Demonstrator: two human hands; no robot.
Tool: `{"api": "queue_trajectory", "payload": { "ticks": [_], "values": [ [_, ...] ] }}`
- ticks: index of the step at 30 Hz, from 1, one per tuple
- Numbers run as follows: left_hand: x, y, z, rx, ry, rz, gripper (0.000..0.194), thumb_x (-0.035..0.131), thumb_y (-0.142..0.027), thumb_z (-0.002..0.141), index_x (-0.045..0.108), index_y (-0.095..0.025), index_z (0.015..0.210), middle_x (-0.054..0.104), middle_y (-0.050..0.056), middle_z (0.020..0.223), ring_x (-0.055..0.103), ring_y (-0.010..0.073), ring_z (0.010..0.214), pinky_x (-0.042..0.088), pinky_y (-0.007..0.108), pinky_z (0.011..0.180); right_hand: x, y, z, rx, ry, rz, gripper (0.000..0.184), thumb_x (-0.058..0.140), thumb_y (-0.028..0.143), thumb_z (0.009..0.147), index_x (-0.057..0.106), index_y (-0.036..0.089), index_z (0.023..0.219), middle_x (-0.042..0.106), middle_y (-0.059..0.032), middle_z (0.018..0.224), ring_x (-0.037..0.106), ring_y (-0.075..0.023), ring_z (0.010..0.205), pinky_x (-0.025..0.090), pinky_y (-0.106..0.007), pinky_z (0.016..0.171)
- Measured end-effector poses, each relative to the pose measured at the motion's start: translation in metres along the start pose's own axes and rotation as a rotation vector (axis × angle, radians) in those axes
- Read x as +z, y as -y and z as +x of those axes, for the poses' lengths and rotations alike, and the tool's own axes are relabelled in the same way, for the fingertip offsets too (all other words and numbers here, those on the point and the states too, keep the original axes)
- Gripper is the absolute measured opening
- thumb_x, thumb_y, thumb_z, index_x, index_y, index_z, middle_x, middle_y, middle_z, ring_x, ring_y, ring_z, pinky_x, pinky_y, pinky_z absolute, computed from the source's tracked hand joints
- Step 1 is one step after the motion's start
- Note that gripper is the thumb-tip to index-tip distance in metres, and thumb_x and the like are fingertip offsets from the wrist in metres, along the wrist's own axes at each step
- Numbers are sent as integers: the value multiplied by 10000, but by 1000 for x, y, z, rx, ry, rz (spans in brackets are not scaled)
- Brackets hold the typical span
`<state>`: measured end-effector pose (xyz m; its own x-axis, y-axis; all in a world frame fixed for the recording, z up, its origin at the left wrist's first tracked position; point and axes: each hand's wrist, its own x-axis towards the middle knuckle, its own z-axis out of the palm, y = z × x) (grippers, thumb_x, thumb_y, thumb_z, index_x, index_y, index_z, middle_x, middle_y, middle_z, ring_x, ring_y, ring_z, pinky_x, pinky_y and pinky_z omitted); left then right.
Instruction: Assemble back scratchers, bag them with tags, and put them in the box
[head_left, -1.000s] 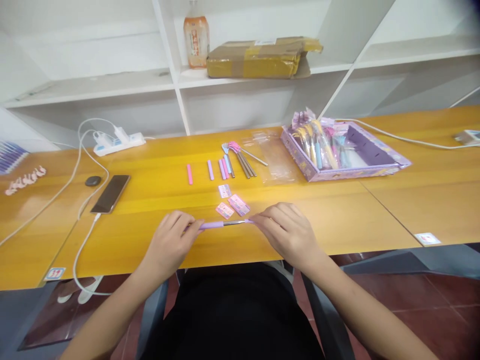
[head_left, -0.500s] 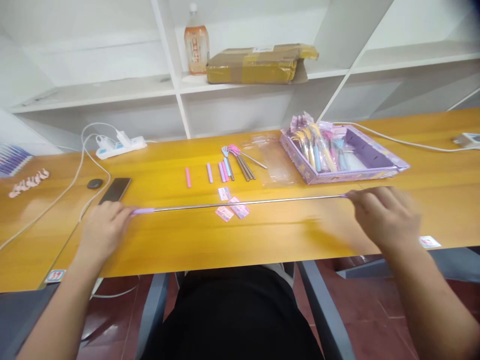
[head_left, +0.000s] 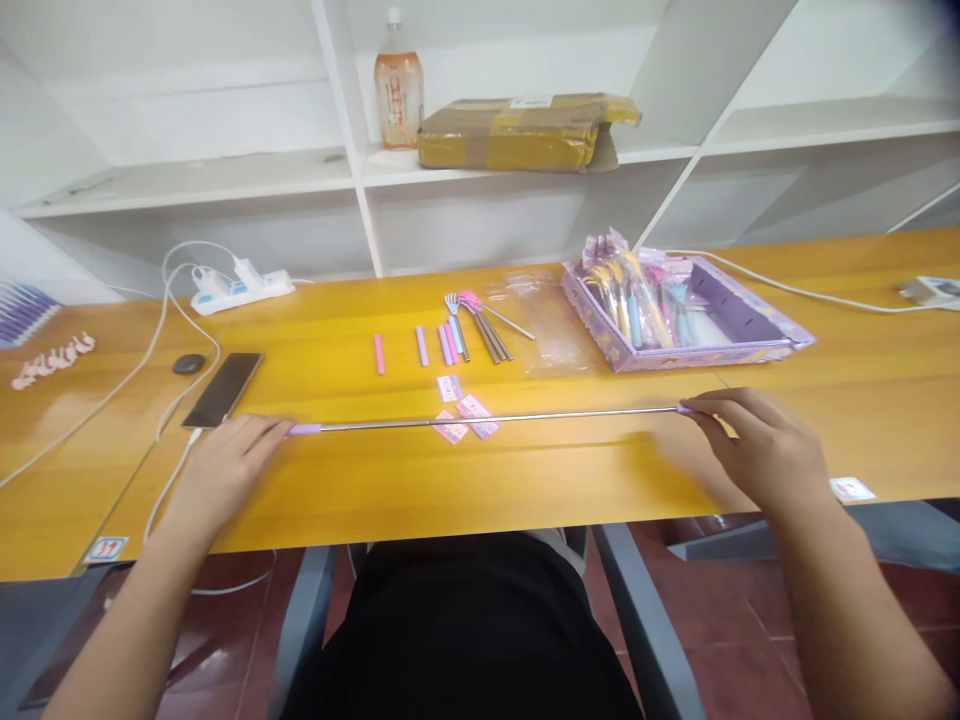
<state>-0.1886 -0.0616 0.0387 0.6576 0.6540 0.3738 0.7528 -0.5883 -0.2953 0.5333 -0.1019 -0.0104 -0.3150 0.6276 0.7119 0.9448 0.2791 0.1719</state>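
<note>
Stretched across the desk in front of me is an extended telescopic back scratcher (head_left: 510, 417), a thin metal rod with a lilac handle at the left. My left hand (head_left: 232, 462) is closed on that handle. At the other end my right hand (head_left: 757, 440) pinches a small lilac tip, and its fingers hide the scratcher's head. Small printed cards (head_left: 476, 415) lie beneath the rod. Beyond them are pink and lilac handle sleeves (head_left: 379, 354), a blue-headed back scratcher (head_left: 454, 318) and several metal rods with pink heads (head_left: 487, 328).
A purple display box (head_left: 630, 357) with wrapped back scratchers stands at the back right, beside clear plastic wrappers (head_left: 559, 335). On the left are a phone (head_left: 223, 388), a black mouse-like object (head_left: 188, 364), a power strip (head_left: 244, 290) and white cables. The shelf holds a bottle (head_left: 398, 90) and a taped carton (head_left: 517, 135).
Both hands have come slightly closer together, the left moving right and the right a little left. The rod sits slightly lower in view, and more of the phone shows.
</note>
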Motion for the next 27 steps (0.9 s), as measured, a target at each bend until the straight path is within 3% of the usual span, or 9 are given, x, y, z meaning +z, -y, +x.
{"api": "queue_trajectory", "payload": {
  "ticks": [3,6,12,16,23,27],
  "values": [
    [-5,-13,9,-16,-30,-72,360,435,-172,1112,686,-231,1364,776,105,1195,715,286,1057,561,420,925,-1,14,10,-76,-46,42,74,824,189,968,775,215,1018,778,-34,887,711,-150,780,521,-243,733],
    [-11,-41,30,18,-90,-137,357,448,-157,1116,682,-212,1380,784,107,1211,725,279,1070,584,427,963,3,48,29,-129,-45,143,100,796,145,979,768,203,1056,740,-36,860,665,-161,761,500,-285,738],
    [1,-122,80,176,-192,-259,399,503,-84,1092,610,-156,1470,806,144,1191,763,262,1001,647,444,910,16,165,75,-269,-69,340,225,641,47,1029,713,182,1193,754,-75,957,603,-198,810,450,-351,748],
    [2,-150,90,141,-323,-305,459,557,-48,1068,560,-134,1519,808,150,1178,769,254,993,666,435,909,26,221,83,-227,-90,379,213,579,33,1045,698,189,1127,707,-59,872,555,-197,774,429,-354,730],
    [-38,-154,97,251,-280,-106,320,609,-24,1031,649,-42,1347,810,166,1122,763,285,997,666,432,888,31,236,66,-212,-55,468,223,537,28,1053,683,175,1136,711,-73,902,591,-207,816,471,-351,761],
    [-39,-152,102,263,-268,-81,281,571,-36,1050,658,-67,1315,806,142,1103,755,264,972,654,408,871,23,232,68,-226,-51,459,205,569,36,1049,696,157,1155,690,-64,869,569,-206,783,437,-360,728]
  ]
}}
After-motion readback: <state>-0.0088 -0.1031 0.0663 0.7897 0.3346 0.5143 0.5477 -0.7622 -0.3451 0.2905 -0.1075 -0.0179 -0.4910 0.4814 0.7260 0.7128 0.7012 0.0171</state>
